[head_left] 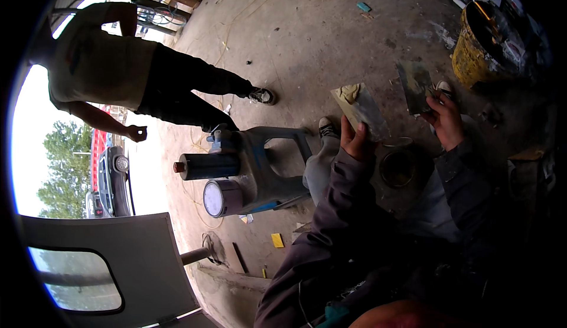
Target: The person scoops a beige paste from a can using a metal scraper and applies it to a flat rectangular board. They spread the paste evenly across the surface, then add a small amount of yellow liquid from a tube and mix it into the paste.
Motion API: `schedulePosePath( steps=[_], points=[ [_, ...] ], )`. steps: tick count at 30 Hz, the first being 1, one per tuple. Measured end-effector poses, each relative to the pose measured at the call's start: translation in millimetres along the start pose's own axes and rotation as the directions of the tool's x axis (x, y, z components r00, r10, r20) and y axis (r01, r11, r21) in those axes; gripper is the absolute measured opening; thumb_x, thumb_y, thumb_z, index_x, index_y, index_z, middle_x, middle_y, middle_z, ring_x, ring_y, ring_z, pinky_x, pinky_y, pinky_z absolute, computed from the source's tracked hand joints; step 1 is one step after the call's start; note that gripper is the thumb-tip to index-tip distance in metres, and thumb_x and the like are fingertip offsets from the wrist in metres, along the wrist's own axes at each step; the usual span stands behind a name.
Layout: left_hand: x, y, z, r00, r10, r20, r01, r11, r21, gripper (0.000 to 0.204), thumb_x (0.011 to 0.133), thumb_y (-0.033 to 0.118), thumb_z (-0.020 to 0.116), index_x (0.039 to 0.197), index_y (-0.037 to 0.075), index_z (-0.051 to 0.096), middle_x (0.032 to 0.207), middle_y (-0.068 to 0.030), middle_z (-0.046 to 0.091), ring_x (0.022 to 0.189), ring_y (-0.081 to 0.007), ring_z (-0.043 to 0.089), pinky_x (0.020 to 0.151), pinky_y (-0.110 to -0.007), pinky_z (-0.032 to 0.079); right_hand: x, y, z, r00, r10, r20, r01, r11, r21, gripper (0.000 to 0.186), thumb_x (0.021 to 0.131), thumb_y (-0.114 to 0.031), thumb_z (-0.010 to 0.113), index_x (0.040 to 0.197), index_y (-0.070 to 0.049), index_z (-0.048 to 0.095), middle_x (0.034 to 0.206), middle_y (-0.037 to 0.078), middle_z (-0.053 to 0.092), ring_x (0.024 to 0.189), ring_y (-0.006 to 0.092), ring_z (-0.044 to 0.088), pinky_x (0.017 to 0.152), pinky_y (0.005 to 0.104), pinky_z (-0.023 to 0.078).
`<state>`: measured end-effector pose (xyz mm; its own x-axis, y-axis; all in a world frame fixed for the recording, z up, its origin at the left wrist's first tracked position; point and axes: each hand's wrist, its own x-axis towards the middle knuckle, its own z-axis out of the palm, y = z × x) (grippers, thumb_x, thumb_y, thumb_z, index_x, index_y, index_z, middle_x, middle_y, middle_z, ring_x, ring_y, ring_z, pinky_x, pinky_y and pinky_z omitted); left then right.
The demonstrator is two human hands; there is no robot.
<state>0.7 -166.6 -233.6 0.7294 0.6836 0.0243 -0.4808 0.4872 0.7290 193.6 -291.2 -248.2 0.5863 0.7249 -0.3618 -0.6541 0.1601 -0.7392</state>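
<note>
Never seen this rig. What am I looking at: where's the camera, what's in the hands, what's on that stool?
No machine here: these are a person's bare hands. The one picture comes from a fisheye camera on their head, looking down, so straight edges bend near the rim.

The left hand holds a pale plate with a lump of paste on it; the right hand grips a dark plate.

On the stool are a can, a dark bottle and a bluish item I can't identify. Someone else stands at left.
</note>
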Motion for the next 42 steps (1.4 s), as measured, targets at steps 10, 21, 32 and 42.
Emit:
schedulePosePath(
  steps=[10,21,32,42],
  points=[
    [2.5,-4.6,3.3,0.998,0.052,-0.029,-0.054,0.996,-0.071,0.054,0.084,0.018,0.049,0.131,0.011,0.024,0.115,-0.0095,0.044,0.098,-0.0254,0.048,0.080,-0.039,0.043,1.6,0.6,0.2,1.000,0.008,-0.018,-0.008,1.000,-0.004,0.024,0.085,-0.015,0.055,0.109,-0.010,0.052,0.103,0.002,0.056,0.094,0.0156,0.054,0.077,0.0342,0.046],
    [-0.8,-1.9,-0.7,1.000,0.006,0.027,-0.005,0.998,-0.069,0.057,0.083,0.020,0.052,0.131,0.009,0.024,0.113,-0.0115,0.044,0.100,-0.0258,0.047,0.081,-0.041,0.042,1.1,2.9,0.4,1.000,0.007,0.014,-0.007,1.000,-0.011,0.030,0.084,-0.013,0.056,0.114,-0.010,0.050,0.108,0.002,0.054,0.097,0.0165,0.053,0.079,0.0347,0.046],
    [-10.0,-1.3,8.3,0.998,0.039,-0.054,-0.024,0.967,0.255,0.046,0.084,0.009,0.052,0.126,0.002,0.034,0.114,-0.0102,0.050,0.101,-0.0207,0.050,0.087,-0.032,0.040,-9.4,3.7,17.6,0.960,-0.227,0.162,0.255,0.951,-0.177,0.041,0.084,-0.005,0.053,0.123,-0.003,0.042,0.110,0.005,0.053,0.100,0.0133,0.052,0.081,0.0295,0.047],
    [-14.8,-3.9,-1.5,0.996,0.052,-0.074,-0.019,0.921,0.388,0.050,0.083,0.002,0.054,0.127,-0.003,0.030,0.106,-0.0142,0.056,0.089,-0.0193,0.056,0.079,-0.030,0.045,-16.6,3.1,9.2,0.841,-0.283,0.461,0.473,0.798,-0.372,0.040,0.084,-0.002,0.054,0.123,0.000,0.043,0.103,0.004,0.057,0.094,0.0112,0.055,0.080,0.0245,0.046]
  ],
)
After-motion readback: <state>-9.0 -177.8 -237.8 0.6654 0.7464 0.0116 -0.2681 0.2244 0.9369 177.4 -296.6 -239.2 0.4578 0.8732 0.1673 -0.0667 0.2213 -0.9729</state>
